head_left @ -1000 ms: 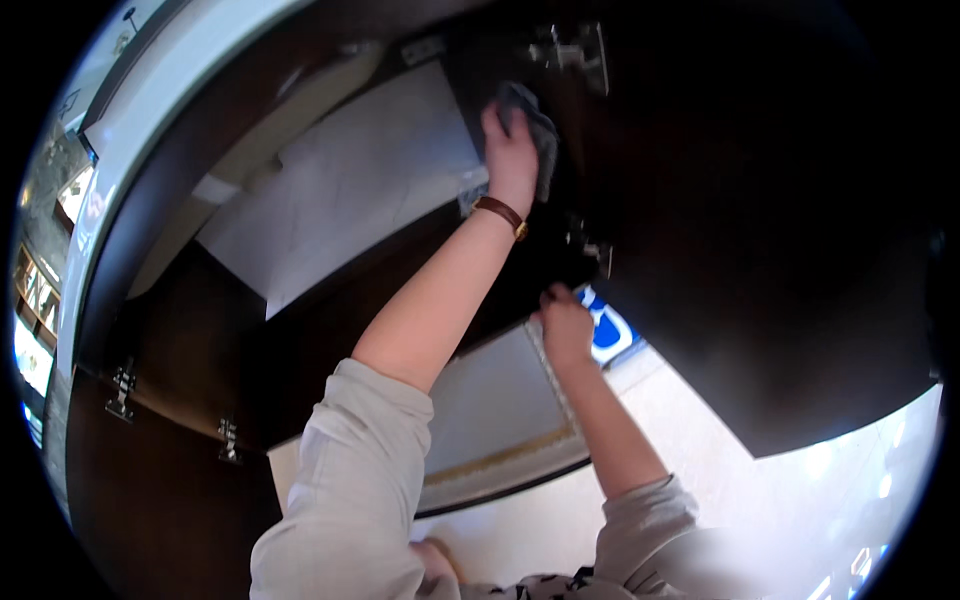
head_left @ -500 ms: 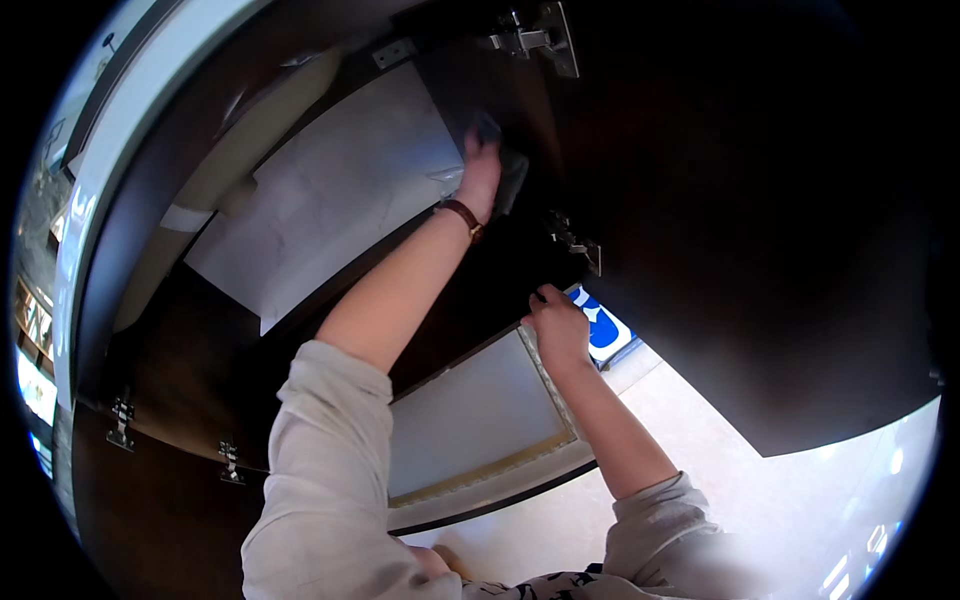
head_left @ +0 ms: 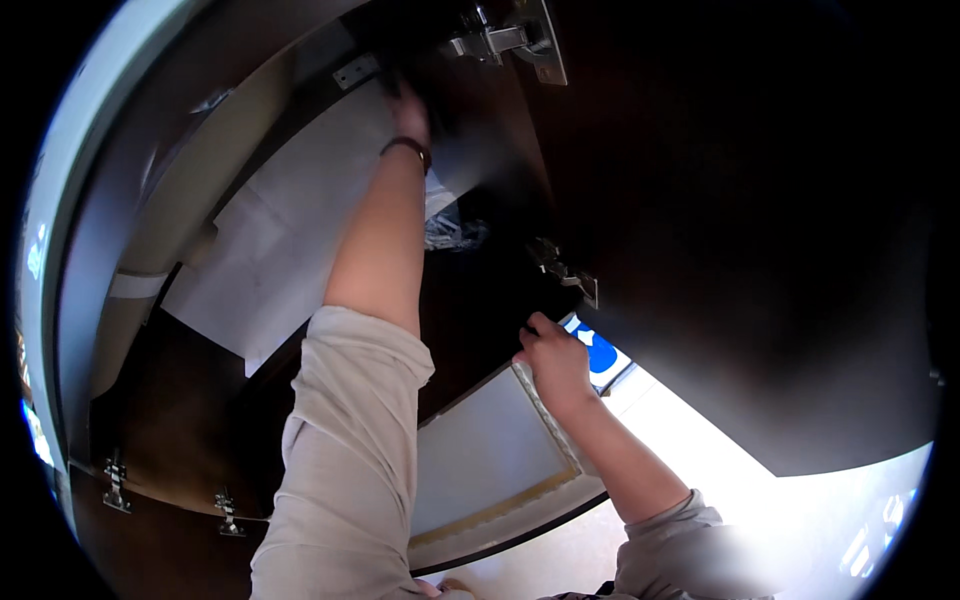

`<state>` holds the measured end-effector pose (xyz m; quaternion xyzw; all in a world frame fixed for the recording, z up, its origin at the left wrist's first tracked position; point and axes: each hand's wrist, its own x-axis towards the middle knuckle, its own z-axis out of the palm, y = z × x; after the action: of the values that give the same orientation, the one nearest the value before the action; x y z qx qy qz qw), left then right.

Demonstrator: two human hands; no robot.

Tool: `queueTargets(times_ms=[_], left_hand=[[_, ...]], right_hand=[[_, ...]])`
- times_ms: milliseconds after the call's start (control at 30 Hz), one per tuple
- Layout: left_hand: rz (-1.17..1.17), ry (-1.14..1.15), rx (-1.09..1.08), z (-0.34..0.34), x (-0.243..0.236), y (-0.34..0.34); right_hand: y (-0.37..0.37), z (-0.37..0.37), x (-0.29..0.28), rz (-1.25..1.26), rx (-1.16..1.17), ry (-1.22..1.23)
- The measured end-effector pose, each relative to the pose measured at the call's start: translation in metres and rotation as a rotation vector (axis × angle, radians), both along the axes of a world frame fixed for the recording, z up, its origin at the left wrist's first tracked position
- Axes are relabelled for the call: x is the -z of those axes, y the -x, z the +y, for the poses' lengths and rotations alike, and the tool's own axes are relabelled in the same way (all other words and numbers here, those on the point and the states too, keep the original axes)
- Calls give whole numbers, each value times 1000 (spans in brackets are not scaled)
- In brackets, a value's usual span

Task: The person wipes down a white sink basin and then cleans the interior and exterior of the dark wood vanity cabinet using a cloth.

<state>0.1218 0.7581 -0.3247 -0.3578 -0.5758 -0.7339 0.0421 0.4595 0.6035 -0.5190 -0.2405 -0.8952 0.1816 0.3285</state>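
Observation:
My left hand (head_left: 408, 112) is stretched deep into the dark cabinet, at the far end of a pale marbled panel (head_left: 290, 210). Its fingers are blurred and lost in shadow, so what they hold, if anything, cannot be made out. Crumpled clear plastic (head_left: 455, 236) lies below the wrist, beside the panel. My right hand (head_left: 557, 365) is closed, its fingers curled over the cabinet's front edge by the corner of a pale board with a tan border (head_left: 490, 455). Right behind its knuckles is a blue and white package (head_left: 603, 355).
A dark cabinet door (head_left: 740, 250) stands open on the right, with metal hinges (head_left: 505, 42) at its upper end and another hinge (head_left: 565, 272) lower down. A thick beige pipe (head_left: 130, 315) runs along the left. More hinges (head_left: 228, 512) sit at the lower left. Pale floor (head_left: 690, 430) shows below.
My left hand has moved farther in and to the left, leaving the clear plastic behind. My right hand remains at the same edge. The whole view has shifted slightly.

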Motion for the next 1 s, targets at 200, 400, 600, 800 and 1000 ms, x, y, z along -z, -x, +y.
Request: queueTargets(times_ms=[200,400,600,800,1000], left_hand=[[-108,304,-152,-7,77,-34],[-262,409,-30,-31,135,-110],[-580,156,162,-56,115,-137],[180,-203,152,-86,8,-236],[299,189,1,-124,118,-223]], right_hand=[[-2,1,5,-19,22,-54],[-1,8,10,17,38,-42],[12,-7,14,-8,-17,-25],[3,8,24,-12,25,-6],[12,-5,23,9,-25,-4]])
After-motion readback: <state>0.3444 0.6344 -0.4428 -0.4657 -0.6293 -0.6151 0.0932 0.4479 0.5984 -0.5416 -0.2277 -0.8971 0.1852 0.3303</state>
